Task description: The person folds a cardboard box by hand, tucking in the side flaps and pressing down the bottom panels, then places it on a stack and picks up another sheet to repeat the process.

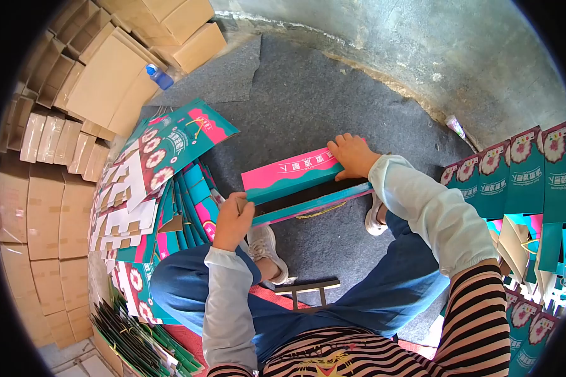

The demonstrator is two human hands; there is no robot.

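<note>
A pink and teal cardboard gift box [289,173], with white lettering, is held level above the floor between my knees. Its long opening faces up and shows a dark inside, and a yellow cord handle hangs along the near side. My left hand [234,220] grips the left end, with the thumb on the near corner. At the right end my right hand [353,156] is closed over the far panel, fingers outside and thumb toward the opening. Beside my left knee lies a pile of flat printed boxes [185,146] in the same colours.
Brown cartons [44,207] are stacked along the left, with a blue bottle [160,76] near them. Standing printed boxes [525,169] line the right side. Grey carpet [321,88] runs to a concrete wall [421,38]. Dark green flat pieces [135,339] lie at lower left.
</note>
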